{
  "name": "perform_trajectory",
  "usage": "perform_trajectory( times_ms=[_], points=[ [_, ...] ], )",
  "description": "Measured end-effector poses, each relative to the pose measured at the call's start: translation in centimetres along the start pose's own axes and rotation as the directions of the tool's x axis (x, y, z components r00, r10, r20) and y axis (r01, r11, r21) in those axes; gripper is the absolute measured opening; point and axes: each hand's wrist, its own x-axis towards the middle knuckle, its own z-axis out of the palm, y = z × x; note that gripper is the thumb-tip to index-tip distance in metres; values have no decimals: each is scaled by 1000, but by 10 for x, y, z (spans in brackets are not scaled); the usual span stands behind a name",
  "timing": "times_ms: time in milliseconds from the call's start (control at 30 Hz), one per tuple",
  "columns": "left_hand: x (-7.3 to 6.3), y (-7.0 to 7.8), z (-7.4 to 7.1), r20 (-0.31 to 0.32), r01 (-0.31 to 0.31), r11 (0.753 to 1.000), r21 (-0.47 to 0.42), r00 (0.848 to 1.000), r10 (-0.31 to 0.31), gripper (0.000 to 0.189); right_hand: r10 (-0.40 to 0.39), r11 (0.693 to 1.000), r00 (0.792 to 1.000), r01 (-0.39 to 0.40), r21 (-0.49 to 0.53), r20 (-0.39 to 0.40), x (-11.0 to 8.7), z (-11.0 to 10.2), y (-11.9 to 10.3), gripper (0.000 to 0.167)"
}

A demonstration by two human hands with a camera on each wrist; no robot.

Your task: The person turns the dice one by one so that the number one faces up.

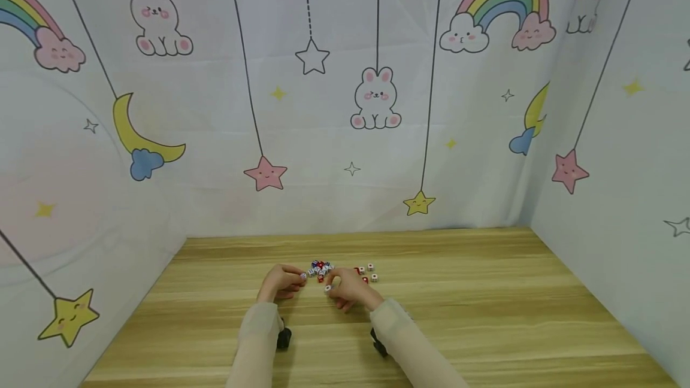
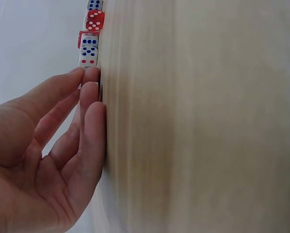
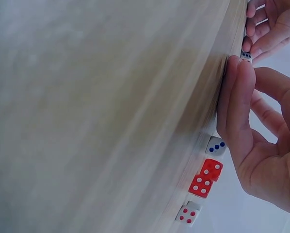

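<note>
On the wooden table, my left hand (image 1: 283, 281) pinches a white die (image 1: 303, 276) at the left edge of a pile of dice (image 1: 321, 269). That same die (image 3: 246, 55) shows blue pips in the right wrist view. My right hand (image 1: 350, 287) pinches another white die (image 1: 327, 288) between thumb and fingertips, just in front of the pile; its own wrist view hides that die behind the fingers. White and red dice are mixed in the pile, with a red die (image 1: 320, 278) at its front. Beyond the left fingertips stands a white die (image 2: 88, 56) with blue and red pips.
Right of the right hand lies a loose group of red and white dice, including a white die (image 1: 374, 278) and a red die (image 3: 201, 186). White cloth (image 1: 334, 208) printed with rabbits and stars walls the wooden table (image 1: 458, 292) at the back and sides.
</note>
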Motion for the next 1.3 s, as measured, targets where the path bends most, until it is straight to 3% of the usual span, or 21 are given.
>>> perform_trajectory(
  times_ms=[400,533,767,1000,1300],
  points=[
    [-1,0,-1,3,1,1000,3,1000,-1,23,1,1000,1000,-2,-25,-16,0,2,0,8],
    [0,-1,-1,6,10,1000,11,1000,-10,23,-8,1000,1000,8,13,0,0,-3,2,9],
    [1,-1,0,-2,26,1000,13,1000,-26,24,-55,998,998,55,-5,-20,1,-39,10,15],
    [1,1,-1,6,27,1000,15,1000,-27,24,23,999,989,-26,-20,-147,-1,-80,29,14],
    [1,2,-3,8,26,1000,12,1000,-26,24,68,994,975,-84,-67,-211,-6,-94,51,10]
  ],
)
